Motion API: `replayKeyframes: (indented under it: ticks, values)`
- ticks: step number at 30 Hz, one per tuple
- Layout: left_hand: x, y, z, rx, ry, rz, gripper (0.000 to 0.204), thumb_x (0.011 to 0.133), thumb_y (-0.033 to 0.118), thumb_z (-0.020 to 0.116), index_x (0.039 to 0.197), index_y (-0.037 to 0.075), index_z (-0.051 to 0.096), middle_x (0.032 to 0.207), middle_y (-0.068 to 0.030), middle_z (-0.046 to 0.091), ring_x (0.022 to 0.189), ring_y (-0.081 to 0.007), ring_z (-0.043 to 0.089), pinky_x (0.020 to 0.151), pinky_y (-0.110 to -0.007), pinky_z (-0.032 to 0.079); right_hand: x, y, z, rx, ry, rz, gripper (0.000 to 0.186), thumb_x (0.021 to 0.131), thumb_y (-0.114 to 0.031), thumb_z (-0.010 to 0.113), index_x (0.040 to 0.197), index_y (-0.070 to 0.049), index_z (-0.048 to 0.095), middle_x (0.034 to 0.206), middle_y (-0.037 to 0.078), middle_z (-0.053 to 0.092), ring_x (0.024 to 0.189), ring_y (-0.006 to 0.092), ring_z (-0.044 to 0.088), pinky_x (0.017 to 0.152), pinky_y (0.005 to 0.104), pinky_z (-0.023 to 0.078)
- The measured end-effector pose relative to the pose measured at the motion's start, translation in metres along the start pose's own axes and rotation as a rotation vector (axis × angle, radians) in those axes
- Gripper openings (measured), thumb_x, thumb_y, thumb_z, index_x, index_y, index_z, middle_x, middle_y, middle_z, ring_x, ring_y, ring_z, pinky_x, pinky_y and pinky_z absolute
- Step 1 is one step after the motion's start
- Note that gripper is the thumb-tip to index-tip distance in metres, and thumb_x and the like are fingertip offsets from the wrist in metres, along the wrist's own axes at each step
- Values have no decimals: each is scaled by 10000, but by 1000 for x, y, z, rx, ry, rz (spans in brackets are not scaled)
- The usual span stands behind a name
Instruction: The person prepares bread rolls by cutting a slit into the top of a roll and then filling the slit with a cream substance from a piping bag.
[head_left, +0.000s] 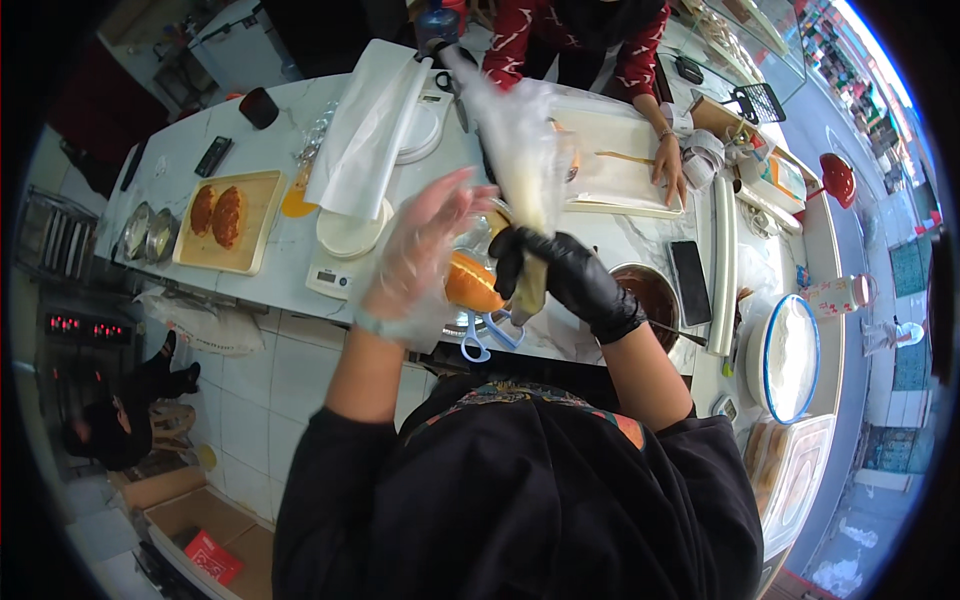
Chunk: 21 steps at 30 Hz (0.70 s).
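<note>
My right hand (565, 275), in a black glove, is closed around the lower part of a clear piping bag (530, 165) filled with pale cream. The bag's tip points down toward me, and its blurred upper end leans to the far left. My left hand (425, 235), in a loose clear plastic glove, is raised beside the bag with its fingers stretched out. Between my hands, below the bag, sits a golden bread bun (472, 283), partly hidden by the gloves. Light blue scissors (476, 345) lie at the table's near edge.
A tray with two browned buns (228, 218) stands at the left, near a white kitchen scale (328, 280). On the right are a bowl of chocolate-brown filling (645, 290), a phone (689, 283) and a blue-rimmed basin (790, 358). Across the table, another person's hand (669, 170) touches a paper-lined tray (618, 135).
</note>
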<state>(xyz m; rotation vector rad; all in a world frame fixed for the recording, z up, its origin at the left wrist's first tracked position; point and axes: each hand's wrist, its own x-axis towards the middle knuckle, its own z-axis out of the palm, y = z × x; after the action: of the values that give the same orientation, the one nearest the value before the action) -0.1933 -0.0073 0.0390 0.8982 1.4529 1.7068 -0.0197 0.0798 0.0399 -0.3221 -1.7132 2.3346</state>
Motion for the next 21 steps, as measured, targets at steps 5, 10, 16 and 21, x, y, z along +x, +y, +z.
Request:
replayKeyframes:
  ticks: [5, 10, 16, 21]
  values:
    - [27, 20, 20, -307, -622, -249, 504, 840, 339, 603, 1160, -35, 493, 996, -120, 577, 946, -157, 539, 823, -281, 436, 6, 13, 20, 114, -151, 123, 351, 924, -297, 414, 977, 24, 545, 818, 112, 591, 756, 199, 590, 731, 335, 470]
    - [72, -50, 27, 146, -383, 338, 281, 879, 259, 561, 1016, 14, 567, 658, 21, 512, 629, -68, 486, 617, -219, 426, 35, 23, 10, 301, 135, 6, 263, 908, -267, 399, 810, -30, 458, 651, 53, 443, 572, 174, 459, 616, 325, 440]
    - [127, -90, 29, 633, -144, 508, 410, 769, 140, 515, 1165, 39, 547, 753, -64, 605, 682, -194, 565, 592, -346, 430, 36, 42, 4, 226, 130, -3, 262, 890, -271, 414, 816, -24, 459, 655, 63, 445, 580, 193, 469, 620, 323, 435]
    - [150, -128, 9, 759, -140, 781, 431, 773, 141, 510, 1196, 59, 517, 788, -32, 585, 665, -190, 545, 583, -319, 400, 30, 45, 9, 198, 90, -30, 263, 885, -260, 412, 849, -8, 480, 749, 124, 544, 729, 260, 566, 726, 366, 458]
